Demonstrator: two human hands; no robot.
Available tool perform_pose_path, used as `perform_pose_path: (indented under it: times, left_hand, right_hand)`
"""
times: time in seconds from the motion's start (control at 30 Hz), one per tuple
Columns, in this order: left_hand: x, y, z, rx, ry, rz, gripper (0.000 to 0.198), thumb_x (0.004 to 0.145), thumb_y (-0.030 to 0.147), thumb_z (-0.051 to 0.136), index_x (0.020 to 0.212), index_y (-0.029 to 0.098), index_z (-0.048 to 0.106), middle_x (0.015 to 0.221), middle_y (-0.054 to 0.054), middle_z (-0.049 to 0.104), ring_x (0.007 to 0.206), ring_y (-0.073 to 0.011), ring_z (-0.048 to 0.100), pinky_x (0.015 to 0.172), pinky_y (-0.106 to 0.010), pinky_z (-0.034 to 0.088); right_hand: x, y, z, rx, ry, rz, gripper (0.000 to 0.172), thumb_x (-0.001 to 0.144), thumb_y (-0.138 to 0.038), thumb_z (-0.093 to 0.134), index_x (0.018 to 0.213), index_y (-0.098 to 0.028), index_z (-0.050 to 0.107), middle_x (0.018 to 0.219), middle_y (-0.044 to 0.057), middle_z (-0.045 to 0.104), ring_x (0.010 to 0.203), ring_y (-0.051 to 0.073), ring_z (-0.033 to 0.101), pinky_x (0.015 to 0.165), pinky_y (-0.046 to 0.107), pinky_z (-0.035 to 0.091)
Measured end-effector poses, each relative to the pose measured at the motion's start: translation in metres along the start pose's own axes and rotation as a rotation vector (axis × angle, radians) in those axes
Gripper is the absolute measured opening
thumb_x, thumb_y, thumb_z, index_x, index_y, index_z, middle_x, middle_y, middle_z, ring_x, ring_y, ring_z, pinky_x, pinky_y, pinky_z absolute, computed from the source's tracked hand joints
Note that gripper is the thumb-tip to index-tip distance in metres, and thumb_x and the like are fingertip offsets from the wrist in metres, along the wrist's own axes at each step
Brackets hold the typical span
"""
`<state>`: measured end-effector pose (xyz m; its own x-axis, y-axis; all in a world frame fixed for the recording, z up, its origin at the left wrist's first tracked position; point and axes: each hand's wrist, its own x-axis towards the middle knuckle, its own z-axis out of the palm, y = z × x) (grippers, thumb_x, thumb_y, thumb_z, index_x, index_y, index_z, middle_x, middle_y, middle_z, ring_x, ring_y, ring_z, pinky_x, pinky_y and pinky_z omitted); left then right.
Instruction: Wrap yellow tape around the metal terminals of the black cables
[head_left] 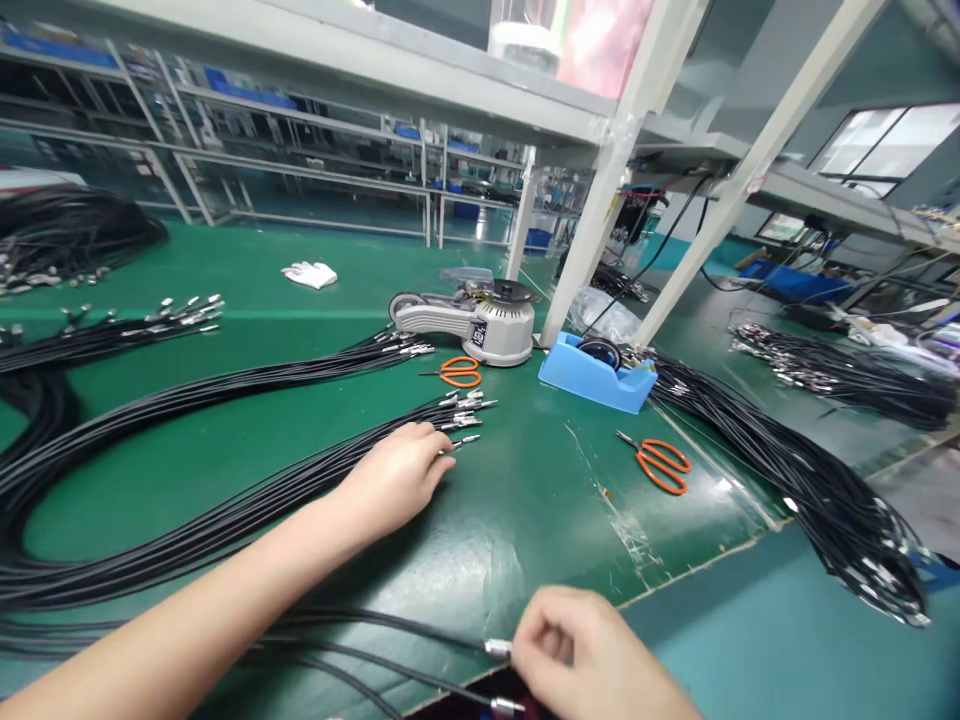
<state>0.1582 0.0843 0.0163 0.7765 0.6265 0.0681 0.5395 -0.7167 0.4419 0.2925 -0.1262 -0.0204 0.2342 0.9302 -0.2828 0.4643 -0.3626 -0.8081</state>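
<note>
On the green table [532,500], the left hand [401,465] pinches a cable tip [469,440], the right hand [592,655] a connector [497,648].

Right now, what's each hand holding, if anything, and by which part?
The left hand seems to pinch a metal-tipped cable near its end; the right hand, another cable by its connector.

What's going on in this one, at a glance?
A person at a green-topped workbench is handling black cables with silver metal ends. The left hand is at the connector end of a long black cable bundle, with silver tips showing past its fingers. The right hand, near the bench's front edge, is at a silver metal connector on a separate black cable; whether it grips it is unclear. Orange-handled scissors lie on the bench, in neither hand.
</note>
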Motion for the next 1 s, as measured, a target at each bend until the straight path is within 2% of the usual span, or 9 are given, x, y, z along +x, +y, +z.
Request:
perform_pose_path:
  times: [0.1, 0.17, 0.27, 0.37, 0.53, 0.7, 0.8, 0.87, 1.0]
  left_hand:
    - [0.019, -0.01, 0.013, 0.013, 0.018, -0.04, 0.017, 0.081, 0.02, 0.049, 0.077, 0.014, 0.063, 0.09, -0.014, 0.061, 0.098, -0.0298, 0.054, 0.092, -0.044, 0.036]
    - [0.024, -0.012, 0.017, -0.031, 0.024, -0.054, 0.018, 0.081, 0.018, 0.046, 0.073, 0.014, 0.062, 0.088, -0.013, 0.061, 0.097, -0.0292, 0.054, 0.091, -0.045, 0.037]
    - [0.018, -0.009, 0.016, -0.157, -0.017, -0.084, 0.019, 0.082, 0.025, 0.046, 0.077, 0.016, 0.061, 0.081, -0.008, 0.064, 0.082, -0.023, 0.059, 0.079, -0.038, 0.045]
    - [0.006, -0.003, 0.01, -0.335, -0.098, -0.118, 0.026, 0.083, 0.031, 0.042, 0.092, 0.016, 0.061, 0.072, -0.002, 0.064, 0.062, -0.0151, 0.059, 0.058, -0.027, 0.048]
    - [-0.008, -0.004, 0.003, -0.793, -0.163, -0.234, 0.029, 0.076, 0.038, 0.053, 0.085, 0.013, 0.064, 0.068, 0.0, 0.059, 0.052, -0.0092, 0.052, 0.047, -0.021, 0.043]
    - [-0.014, -0.011, -0.001, -0.696, -0.227, -0.28, 0.026, 0.077, 0.039, 0.05, 0.079, 0.015, 0.059, 0.065, 0.001, 0.057, 0.052, -0.0115, 0.052, 0.043, -0.022, 0.042]
    - [-0.02, -0.008, 0.005, -0.453, -0.034, -0.142, 0.023, 0.084, 0.033, 0.045, 0.091, 0.018, 0.061, 0.078, -0.002, 0.063, 0.068, -0.0156, 0.059, 0.063, -0.028, 0.049]
    - [-0.023, -0.006, 0.013, -0.327, 0.119, -0.001, 0.023, 0.087, 0.029, 0.044, 0.101, 0.021, 0.06, 0.091, -0.004, 0.065, 0.082, -0.0174, 0.06, 0.076, -0.029, 0.048]
    - [-0.027, -0.009, 0.028, -0.161, 0.228, 0.091, 0.026, 0.092, 0.029, 0.038, 0.094, 0.024, 0.064, 0.084, -0.004, 0.065, 0.08, -0.0176, 0.062, 0.073, -0.027, 0.048]
  right_hand:
    - [-0.006, 0.006, -0.014, -0.158, -0.055, -0.073, 0.026, 0.077, -0.025, 0.057, 0.053, -0.019, 0.064, 0.054, 0.002, 0.063, 0.053, 0.014, 0.055, 0.051, 0.024, 0.036]
    - [0.002, 0.004, -0.027, -0.094, -0.034, -0.093, 0.028, 0.082, -0.03, 0.054, 0.058, -0.019, 0.066, 0.059, 0.002, 0.064, 0.057, 0.015, 0.057, 0.055, 0.025, 0.039]
    - [0.036, -0.01, -0.037, 0.208, 0.085, -0.091, 0.022, 0.084, -0.034, 0.051, 0.082, -0.018, 0.066, 0.071, 0.003, 0.066, 0.063, 0.015, 0.06, 0.06, 0.025, 0.045]
    - [0.083, -0.029, -0.029, 0.356, 0.268, -0.162, 0.028, 0.078, -0.037, 0.061, 0.096, -0.015, 0.066, 0.081, 0.005, 0.066, 0.072, 0.016, 0.061, 0.065, 0.027, 0.048]
    - [0.123, -0.054, -0.01, 0.482, 0.147, -0.206, 0.024, 0.072, -0.037, 0.067, 0.073, -0.013, 0.067, 0.061, 0.0, 0.062, 0.059, 0.012, 0.058, 0.058, 0.024, 0.048]
    - [0.123, -0.056, -0.009, 0.527, 0.154, -0.114, 0.028, 0.068, -0.039, 0.069, 0.068, -0.011, 0.066, 0.061, 0.002, 0.064, 0.055, 0.011, 0.057, 0.054, 0.023, 0.047]
    - [0.123, -0.058, -0.005, 0.521, 0.171, -0.1, 0.029, 0.069, -0.04, 0.069, 0.068, -0.011, 0.065, 0.061, 0.001, 0.063, 0.054, 0.01, 0.056, 0.054, 0.022, 0.045]
    - [0.122, -0.062, -0.002, 0.515, 0.181, -0.092, 0.029, 0.07, -0.039, 0.068, 0.066, -0.011, 0.063, 0.058, 0.0, 0.062, 0.051, 0.009, 0.054, 0.052, 0.022, 0.044]
    - [0.121, -0.069, -0.002, 0.54, 0.141, -0.081, 0.027, 0.069, -0.035, 0.07, 0.061, -0.011, 0.061, 0.052, -0.002, 0.059, 0.046, 0.007, 0.051, 0.049, 0.019, 0.041]
